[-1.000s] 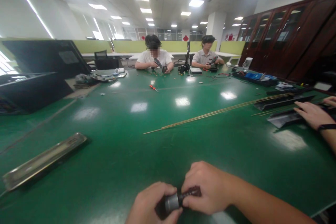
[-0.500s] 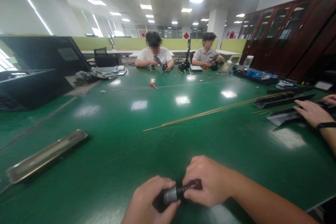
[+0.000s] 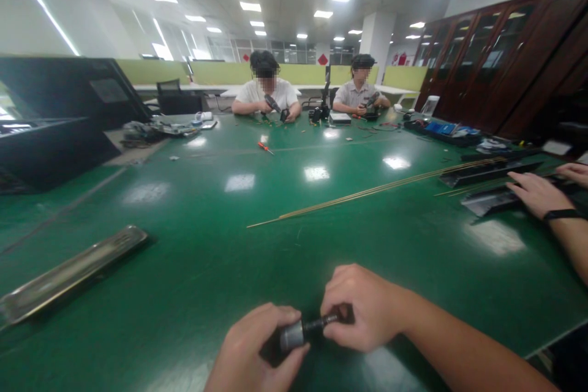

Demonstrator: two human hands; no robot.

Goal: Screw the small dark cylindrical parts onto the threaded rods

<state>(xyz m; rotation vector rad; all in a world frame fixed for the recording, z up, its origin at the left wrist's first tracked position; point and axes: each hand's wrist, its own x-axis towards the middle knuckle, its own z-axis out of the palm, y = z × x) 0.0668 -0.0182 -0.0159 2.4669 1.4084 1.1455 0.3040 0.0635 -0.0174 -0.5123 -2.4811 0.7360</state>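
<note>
Low in the middle of the head view, my left hand (image 3: 250,346) grips a short dark cylinder with a silver band (image 3: 293,336), thumb below and fingers above. A thinner black shaft (image 3: 315,324) sticks out of the cylinder toward the right, and seems to be joined to it. My right hand (image 3: 367,306) pinches the far end of that shaft between thumb and fingers. Both hands are just above the green tabletop (image 3: 206,269). The kind of part cannot be made out, and its left end is hidden in my left palm.
Long thin brass-coloured rods (image 3: 367,193) lie across the table toward dark metal channels (image 3: 493,174). A shallow metal tray (image 3: 73,275) lies at left, an orange screwdriver (image 3: 264,147) farther off. A co-worker's hand (image 3: 539,193) rests on a channel at right; two people sit opposite with power tools.
My hands have drawn slightly apart, and more of the black shaft shows between them. The whole view has shifted a little, so things appear slightly farther left and higher.
</note>
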